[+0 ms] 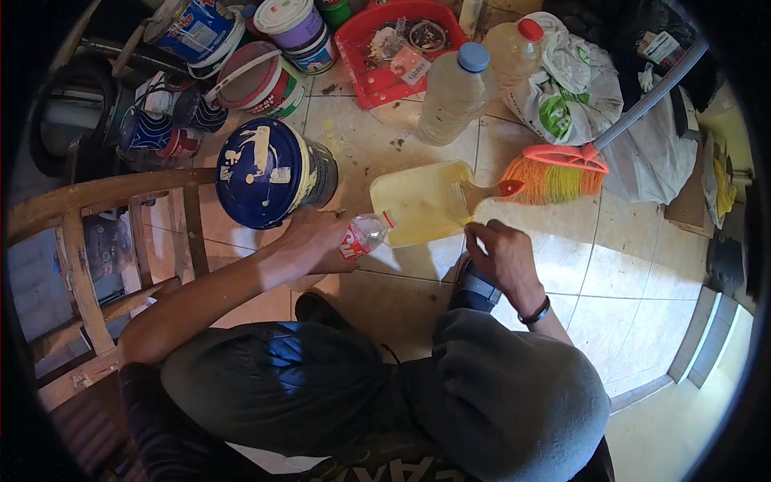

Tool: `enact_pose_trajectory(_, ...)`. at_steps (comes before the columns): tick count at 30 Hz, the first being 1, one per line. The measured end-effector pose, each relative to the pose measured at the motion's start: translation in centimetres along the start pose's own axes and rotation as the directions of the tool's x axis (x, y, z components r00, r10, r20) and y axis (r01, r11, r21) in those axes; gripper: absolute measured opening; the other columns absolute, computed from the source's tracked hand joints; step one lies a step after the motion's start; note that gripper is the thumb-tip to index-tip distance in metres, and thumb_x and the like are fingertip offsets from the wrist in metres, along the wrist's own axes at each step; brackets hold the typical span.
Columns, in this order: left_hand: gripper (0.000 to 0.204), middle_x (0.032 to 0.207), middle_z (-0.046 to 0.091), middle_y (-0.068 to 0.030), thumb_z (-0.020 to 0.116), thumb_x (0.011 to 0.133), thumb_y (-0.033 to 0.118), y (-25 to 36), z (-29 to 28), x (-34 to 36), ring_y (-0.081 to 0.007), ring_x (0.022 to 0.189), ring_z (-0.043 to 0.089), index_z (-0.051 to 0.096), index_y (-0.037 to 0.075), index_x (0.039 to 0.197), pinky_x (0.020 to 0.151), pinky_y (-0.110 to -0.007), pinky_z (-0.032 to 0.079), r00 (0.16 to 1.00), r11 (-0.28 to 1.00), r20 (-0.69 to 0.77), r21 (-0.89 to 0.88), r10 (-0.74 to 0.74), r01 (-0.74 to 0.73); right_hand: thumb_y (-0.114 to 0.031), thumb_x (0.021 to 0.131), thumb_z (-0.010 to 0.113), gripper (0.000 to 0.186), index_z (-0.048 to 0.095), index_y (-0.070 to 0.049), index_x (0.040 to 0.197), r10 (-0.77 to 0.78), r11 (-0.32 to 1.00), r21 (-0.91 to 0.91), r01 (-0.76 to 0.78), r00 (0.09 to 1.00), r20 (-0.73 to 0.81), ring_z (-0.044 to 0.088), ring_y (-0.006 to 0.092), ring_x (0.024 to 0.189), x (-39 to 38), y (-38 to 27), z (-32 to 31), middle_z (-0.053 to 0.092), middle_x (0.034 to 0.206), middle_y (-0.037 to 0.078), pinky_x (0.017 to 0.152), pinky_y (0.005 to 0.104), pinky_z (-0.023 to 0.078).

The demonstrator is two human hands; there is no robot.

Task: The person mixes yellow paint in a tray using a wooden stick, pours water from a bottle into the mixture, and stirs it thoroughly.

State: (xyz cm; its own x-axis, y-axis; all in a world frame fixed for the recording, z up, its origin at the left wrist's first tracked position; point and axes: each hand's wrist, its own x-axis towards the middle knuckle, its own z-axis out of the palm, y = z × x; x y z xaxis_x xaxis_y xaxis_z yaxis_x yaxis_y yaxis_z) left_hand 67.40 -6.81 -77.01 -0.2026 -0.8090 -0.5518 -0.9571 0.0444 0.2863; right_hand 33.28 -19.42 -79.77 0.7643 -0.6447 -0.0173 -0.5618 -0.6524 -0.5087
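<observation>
My left hand [309,241] grips a small clear plastic bottle [363,234] with a red label, tipped on its side with its neck at the edge of a pale yellow dustpan [418,201] lying on the tiled floor. My right hand [502,257] rests at the dustpan's near right corner, by its handle [490,191]; whether it grips the pan I cannot tell. My knees fill the lower part of the view.
A blue-lidded paint can [265,170] stands left of the dustpan. An orange broom [558,173] lies to the right. Two large plastic bottles [454,92], a red tray [393,48], more paint buckets [289,28], a white bag [574,84] and a wooden chair [88,241] surround the spot.
</observation>
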Motion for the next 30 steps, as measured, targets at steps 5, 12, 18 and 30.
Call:
enact_pose_trajectory(5,0.079,0.100,0.077,-0.0238,0.091,0.077,0.059,-0.5,0.6,0.2,-0.0439,0.094,0.078,0.065,-0.003,0.118,0.078,-0.053,0.064,1.000,1.000,-0.007,-0.009,0.027,-0.027,-0.017,0.096,0.073,0.010,0.068,-0.009,0.095,-0.040,0.999,-0.004,0.040,0.997,-0.069,0.071,0.0357,0.072,1.5,-0.5,1.2,0.065,0.080,0.013,0.063,0.0484,0.057)
enact_pose_trajectory(12,0.071,0.113,0.075,-0.0237,0.092,0.081,0.048,0.5,-0.3,-0.3,-0.0431,0.104,0.076,0.064,0.001,0.125,0.087,-0.053,0.062,0.990,0.981,-0.107,-0.181,-0.093,0.073,-0.017,0.095,0.075,0.008,0.075,-0.010,0.100,-0.087,0.991,0.107,0.081,0.995,0.056,0.071,0.0343,0.073,-1.1,-0.8,0.7,0.066,0.081,0.012,0.064,0.0470,0.058)
enact_pose_trajectory(18,0.064,0.121,0.075,-0.0169,0.094,0.081,0.026,-0.1,1.8,-0.1,-0.0377,0.115,0.075,0.064,0.008,0.134,0.098,-0.047,0.059,0.947,0.849,-0.276,-0.529,-0.161,-0.010,-0.017,0.096,0.073,0.016,0.078,-0.010,0.111,0.019,1.000,0.000,-0.019,1.000,-0.015,0.073,0.0340,0.074,1.0,0.8,-0.1,0.068,0.084,0.012,0.064,0.0478,0.058)
enact_pose_trajectory(30,0.092,0.140,0.067,-0.0177,0.104,0.074,0.024,-1.6,1.7,-2.0,-0.0303,0.131,0.068,0.054,0.006,0.149,0.111,-0.042,0.055,0.938,0.834,-0.317,-0.548,-0.138,-0.063,-0.020,0.097,0.078,0.020,0.076,-0.013,0.116,0.100,0.995,0.026,-0.099,0.994,-0.031,0.071,0.0371,0.072,-0.3,-0.7,-0.9,0.066,0.089,0.013,0.063,0.0484,0.058)
